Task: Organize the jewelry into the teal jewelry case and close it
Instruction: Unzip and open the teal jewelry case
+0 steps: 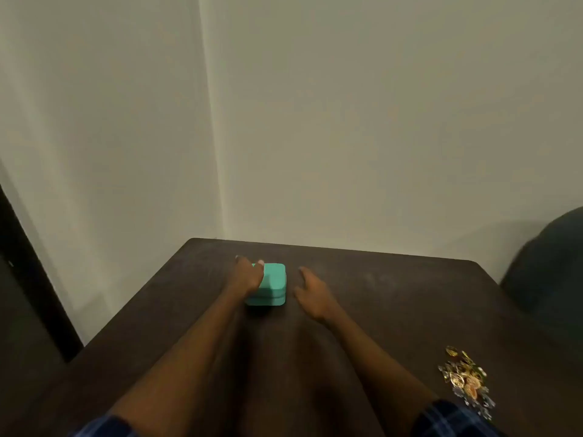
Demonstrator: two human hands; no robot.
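Two hands are out over the table (394,288), and the case sits between them, far from the jewelry it must take in. Leftmost, the left hand (247,275) lies on the left part of the teal case (271,283), fingers draped over its top and far-left edge; whether they curl enough to grip is hard to tell, but the hand is clearly touching the case. The case is shut, its seam showing as a line across the near face, lid above, base below, and it stands toward the far middle of the table. Its near face is square to the person, so the hinge is probably on the far side, though that side is hidden.

Just right of the case, apart from it, the right hand (312,293) hovers with fingers loosely spread and holds nothing.

Far right and much nearer the person, the jewelry (465,378) lies in a heap of gold-coloured pieces near the table's right edge, well apart from the case. The right hand is the nearer one to that heap; the left already steadies the case. My guess is that the next move is opening the lid, with the free right hand lifting the near edge.
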